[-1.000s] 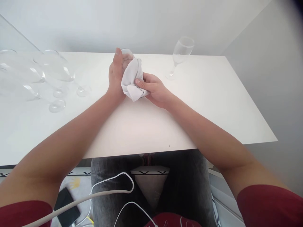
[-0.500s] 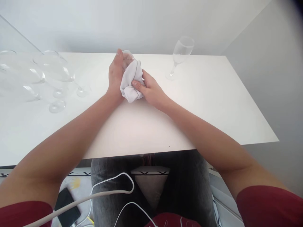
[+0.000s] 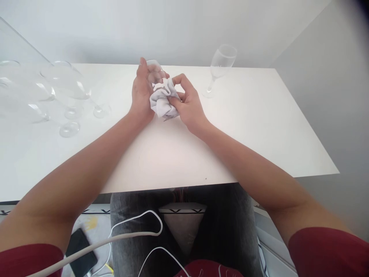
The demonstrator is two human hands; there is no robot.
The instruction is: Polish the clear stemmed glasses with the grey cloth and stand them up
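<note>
Over the middle of the white table, my left hand [image 3: 142, 90] is closed around the bowl of a clear wine glass [image 3: 155, 71], its rim tilted away from me. A crumpled white cloth [image 3: 164, 100] lies against the near part of that glass and hides its stem and foot. My right hand [image 3: 190, 102] pinches the cloth between thumb and fingers, pressing it on the glass. To the right, a single stemmed glass [image 3: 222, 61] stands upright near the back of the table.
Several larger wine glasses [image 3: 66, 82] stand at the left of the white table [image 3: 173, 161]. A wall rises behind the table and another on the right. White cables [image 3: 138, 234] cross my lap, and a dark phone-like device [image 3: 82, 252] lies below at the left.
My right hand has shifted slightly right with its fingers more bent. The cloth has bunched lower, showing more of the glass bowl. The left hand has barely moved.
</note>
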